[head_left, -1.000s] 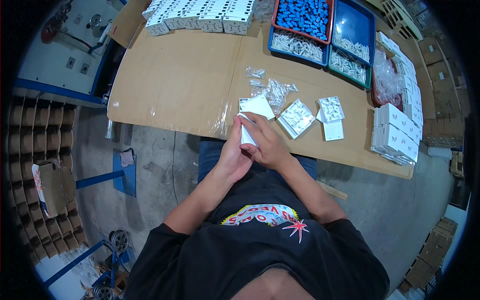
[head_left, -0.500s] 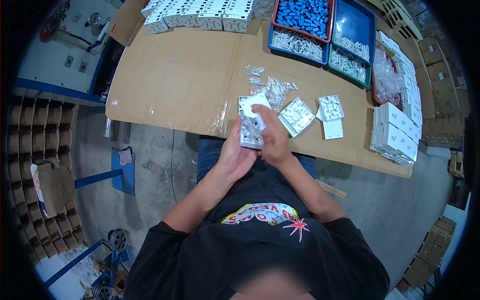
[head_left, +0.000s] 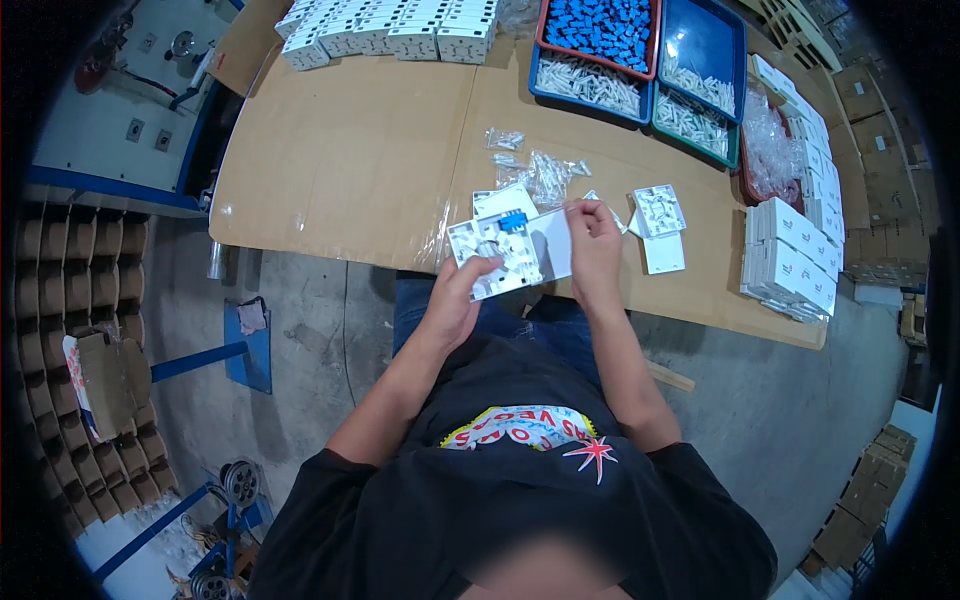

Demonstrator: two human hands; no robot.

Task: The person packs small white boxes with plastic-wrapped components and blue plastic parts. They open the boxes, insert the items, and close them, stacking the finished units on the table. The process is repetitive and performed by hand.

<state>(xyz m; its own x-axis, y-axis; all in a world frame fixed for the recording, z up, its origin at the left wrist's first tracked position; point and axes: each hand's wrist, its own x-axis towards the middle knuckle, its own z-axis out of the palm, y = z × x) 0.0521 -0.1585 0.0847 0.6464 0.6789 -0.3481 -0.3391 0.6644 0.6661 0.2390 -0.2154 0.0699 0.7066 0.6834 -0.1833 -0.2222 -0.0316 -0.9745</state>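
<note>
I sat at the cardboard-topped table (head_left: 340,150), with trays (head_left: 640,50) of blue and white parts at its far edge and a stack of white boxes (head_left: 790,260) to my right. My left hand (head_left: 455,300) gripped the open white box (head_left: 495,255) just over the near edge, a blue piece showing inside. My right hand (head_left: 595,245) pinched its cover (head_left: 550,240). I judged this mid-assembly; closing the cover would need careful lining up.

Left hand (head_left: 452,305) and right hand (head_left: 595,250) are raised side by side, fingers curled in grip.
</note>
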